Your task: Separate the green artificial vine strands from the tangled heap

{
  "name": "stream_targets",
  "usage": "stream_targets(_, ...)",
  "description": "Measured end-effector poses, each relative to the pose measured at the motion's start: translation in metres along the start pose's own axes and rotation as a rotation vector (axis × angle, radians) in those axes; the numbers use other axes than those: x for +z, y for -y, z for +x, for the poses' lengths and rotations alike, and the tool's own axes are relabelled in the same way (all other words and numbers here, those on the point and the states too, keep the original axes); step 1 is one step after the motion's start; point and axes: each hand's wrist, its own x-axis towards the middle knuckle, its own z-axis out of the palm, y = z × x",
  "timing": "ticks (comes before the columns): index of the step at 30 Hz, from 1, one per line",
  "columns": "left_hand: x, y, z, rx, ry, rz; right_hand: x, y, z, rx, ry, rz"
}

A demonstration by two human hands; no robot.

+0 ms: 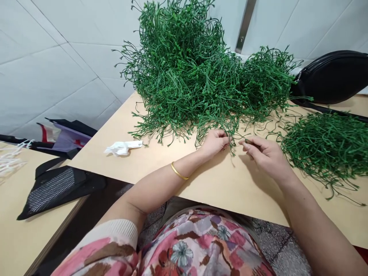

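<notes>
The left hand (214, 143) and right hand (266, 155) each pinch a thin green stem (238, 136) between fingertips and thumb, just in front of the large heap of artificial foliage (184, 80) on the tan tabletop (230, 191). Crumpled white tissue (122, 148) lies left of the heap, a smaller foliage pile (324, 147) right of it, and a black bag (330, 78) behind that.

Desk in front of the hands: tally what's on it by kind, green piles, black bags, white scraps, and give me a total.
Green sprig piles: 2 (large heap, smaller pile)
Black zip bag: 1
Crumpled white wrapper: 1
Total: 4
</notes>
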Motion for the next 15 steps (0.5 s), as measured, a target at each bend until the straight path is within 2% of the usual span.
stream_targets(3,0.001,-0.003,-0.003,0.000,0.015,0.034,0.001,-0.003,0.005,-0.046,-0.107,0.049)
stream_targets(6,0.001,-0.003,-0.003,0.006,0.051,0.063,0.009,-0.013,0.013,-0.067,-0.105,0.043)
stream_targets(10,0.000,0.000,-0.003,0.050,0.085,0.093,0.017,-0.025,0.018,0.024,-0.005,0.165)
stream_targets(15,-0.004,-0.001,-0.002,0.020,0.181,0.115,0.013,-0.028,0.021,0.121,0.131,0.491)
